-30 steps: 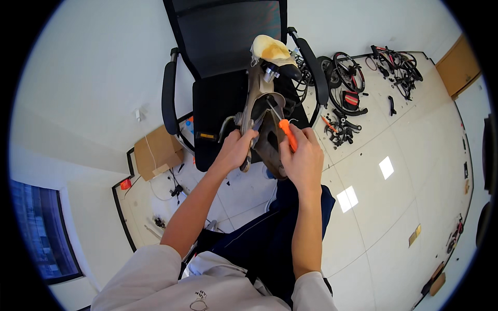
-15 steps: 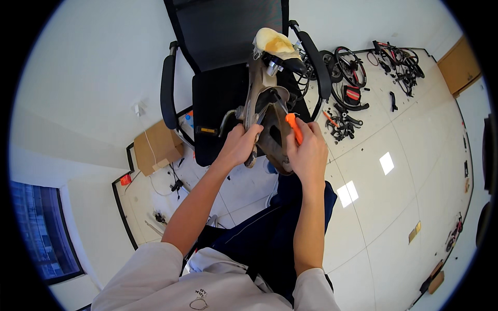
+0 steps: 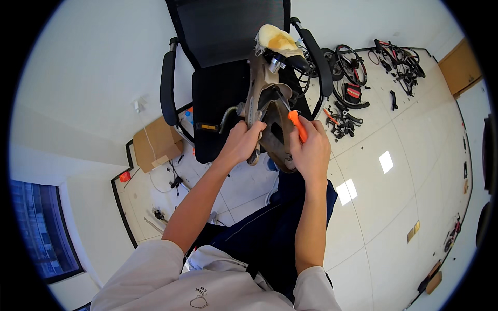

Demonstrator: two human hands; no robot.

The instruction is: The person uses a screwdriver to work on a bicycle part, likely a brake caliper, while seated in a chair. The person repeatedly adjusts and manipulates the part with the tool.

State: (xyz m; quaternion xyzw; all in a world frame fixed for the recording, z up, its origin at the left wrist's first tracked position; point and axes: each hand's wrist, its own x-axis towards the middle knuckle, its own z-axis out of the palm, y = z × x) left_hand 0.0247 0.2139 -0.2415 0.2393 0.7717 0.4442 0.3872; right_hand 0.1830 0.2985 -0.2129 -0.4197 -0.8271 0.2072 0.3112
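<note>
Hands: left hand (image 3: 244,141) curled closed on the bicycle frame (image 3: 258,83), right hand (image 3: 313,150) wrapped round the orange-handled screwdriver (image 3: 298,126) | Place: frame over the black chair (image 3: 218,93), screwdriver slanting into its opening, tip contact cannot be told | Advice: brace the frame firmly, line the tool up, press steadily, left hand clear of its path

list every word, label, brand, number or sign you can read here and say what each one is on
Light shirt: tiny dark lettering above a thin outlined shape; its letters are not copied here.
Orange-handled screwdriver in the right hand: no lettering legible.
Pedal: no lettering legible.
Bicycle frame: any marks too small or blurred to read.
No other text is legible.
</note>
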